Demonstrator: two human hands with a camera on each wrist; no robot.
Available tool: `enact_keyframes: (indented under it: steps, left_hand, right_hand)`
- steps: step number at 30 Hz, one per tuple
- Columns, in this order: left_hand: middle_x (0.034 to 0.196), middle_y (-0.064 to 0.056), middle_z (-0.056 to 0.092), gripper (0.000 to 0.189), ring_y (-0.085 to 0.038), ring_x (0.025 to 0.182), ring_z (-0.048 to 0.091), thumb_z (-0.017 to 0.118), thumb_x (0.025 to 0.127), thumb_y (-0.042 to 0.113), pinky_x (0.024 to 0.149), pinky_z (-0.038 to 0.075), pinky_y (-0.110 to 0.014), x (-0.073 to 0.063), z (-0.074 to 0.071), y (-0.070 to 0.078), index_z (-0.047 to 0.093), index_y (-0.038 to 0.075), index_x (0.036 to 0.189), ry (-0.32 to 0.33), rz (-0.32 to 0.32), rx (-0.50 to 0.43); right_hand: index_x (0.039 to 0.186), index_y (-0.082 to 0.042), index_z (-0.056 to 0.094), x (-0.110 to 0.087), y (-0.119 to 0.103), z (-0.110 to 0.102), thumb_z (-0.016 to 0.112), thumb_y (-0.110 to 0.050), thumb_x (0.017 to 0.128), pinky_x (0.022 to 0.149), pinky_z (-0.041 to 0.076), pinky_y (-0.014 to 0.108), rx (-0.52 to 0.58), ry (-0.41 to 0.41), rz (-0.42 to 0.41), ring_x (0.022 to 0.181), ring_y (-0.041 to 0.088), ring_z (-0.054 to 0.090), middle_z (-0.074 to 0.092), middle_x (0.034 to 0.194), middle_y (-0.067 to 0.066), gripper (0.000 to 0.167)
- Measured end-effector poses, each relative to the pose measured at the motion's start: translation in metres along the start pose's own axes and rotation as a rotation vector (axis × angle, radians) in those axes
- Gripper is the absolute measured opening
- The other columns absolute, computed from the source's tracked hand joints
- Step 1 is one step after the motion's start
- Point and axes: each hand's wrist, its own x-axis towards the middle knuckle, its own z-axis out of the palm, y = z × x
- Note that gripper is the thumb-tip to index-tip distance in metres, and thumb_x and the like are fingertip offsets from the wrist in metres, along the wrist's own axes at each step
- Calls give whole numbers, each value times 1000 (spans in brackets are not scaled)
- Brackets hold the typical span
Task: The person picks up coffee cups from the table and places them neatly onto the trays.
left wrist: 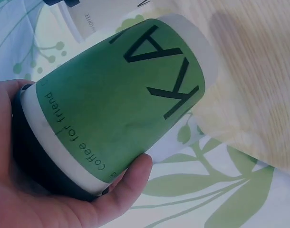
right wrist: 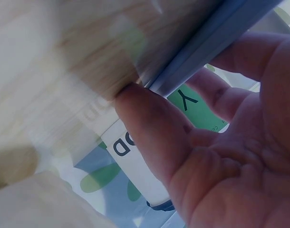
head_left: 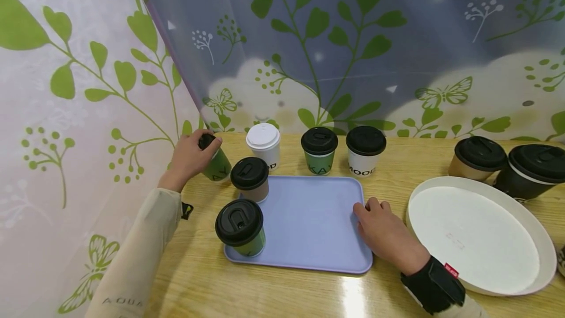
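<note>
My left hand (head_left: 192,155) grips a green paper cup (head_left: 218,167) by its black lid, left of the tray's back corner. In the left wrist view, fingers and thumb wrap the lid end of this cup (left wrist: 119,102), with large "KA" letters visible. A lilac rectangular tray (head_left: 315,225) lies on the table. On its left side stand a brown cup (head_left: 255,194) and another green cup (head_left: 251,245), both black-lidded. The right hand (head_left: 388,234) holds the tray's right rim; in the right wrist view its fingers and thumb are on either side of the tray edge (right wrist: 207,52).
Behind the tray stand a white-lidded cup (head_left: 265,152), a green cup (head_left: 319,161) and a white cup (head_left: 363,165) with black lids. At right, a round white tray (head_left: 415,215) sits before a tan cup (head_left: 468,168) and a black cup (head_left: 525,185). Patterned cloth borders the back and left.
</note>
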Motion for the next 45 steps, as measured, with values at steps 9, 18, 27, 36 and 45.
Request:
enact_keyframes:
  steps: [9, 18, 27, 36, 45]
  left_hand:
    - [143, -38, 37, 79, -44, 104, 48, 56, 96, 56, 80, 48, -56, -7, -12, 3, 39, 7, 156, 44, -24, 25]
    - [147, -35, 42, 87, -48, 119, 50, 60, 99, 52, 94, 46, -61, -16, -25, 17, 30, -3, 159, 102, 45, -16]
    - [147, -36, 36, 85, -46, 114, 46, 59, 98, 55, 89, 46, -61, -23, -33, 39, 35, 2, 159, 142, 93, -26]
    - [146, -32, 39, 83, -46, 119, 47, 62, 97, 54, 90, 46, -59, -31, -42, 68, 37, 4, 158, 140, 167, -15]
    - [144, -29, 42, 78, -44, 119, 49, 66, 95, 50, 98, 44, -60, -39, -46, 98, 43, 4, 154, 119, 232, -11]
  right_hand:
    - [121, -4, 62, 1, 0, 1, 68, -11, 99, 67, 52, 43, -4, -1, 3, 88, 33, 51, 56, 106, 20, 23]
    - [120, -3, 62, 1, 0, 0, 68, -11, 99, 66, 52, 43, -8, 15, -5, 86, 33, 50, 56, 104, 20, 23]
    - [118, -3, 62, 0, 0, 1, 68, -10, 99, 65, 51, 42, -11, 36, -13, 85, 32, 50, 56, 103, 20, 22]
    - [116, -3, 62, -1, 0, 1, 67, -9, 99, 64, 51, 42, -9, 55, -18, 84, 32, 50, 56, 102, 20, 19]
    - [115, -3, 62, -2, 0, 1, 67, -9, 99, 63, 50, 42, -8, 61, -21, 82, 32, 49, 55, 101, 19, 18]
